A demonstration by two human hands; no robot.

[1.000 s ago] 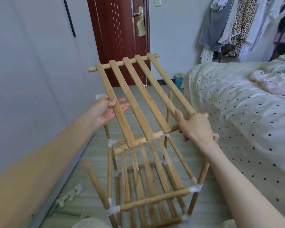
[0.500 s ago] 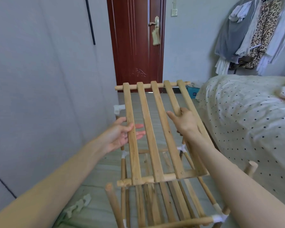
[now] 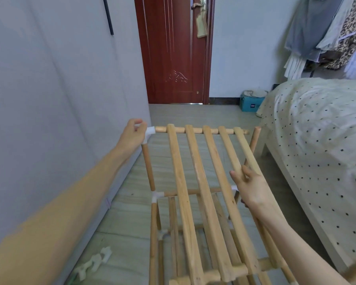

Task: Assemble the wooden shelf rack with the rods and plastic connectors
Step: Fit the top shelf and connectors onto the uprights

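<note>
On the floor at the far left, close to the grey wall, lies a small heap of loose white plastic connectors. Further right, the left hand is raised at the far left corner of the rack, its fingers curled round the white corner connector that caps the upright rod; the thumb and forefinger seem to pinch it, though motion blur makes the exact contact hard to read. The far crossbar of the slatted shelf panel meets this connector at its left end. The panel, five flat slats on two round crossbars, lies tilted over the top of the wooden shelf rack, which stands on the floor between the wall and the bed. Lower tiers of the rack show through the slats, with another white connector joining rods at the left post below. The right hand grips the two rightmost slats near their middle, fingers wrapped round their edge and thumb on top. Beyond it, the far right upright rod stands bare-topped just beside the free right end of the far crossbar. Behind, a dark red door is closed. At right sits the bed with its dotted cover, a blue box on the floor near its corner, and clothes hanging above.
</note>
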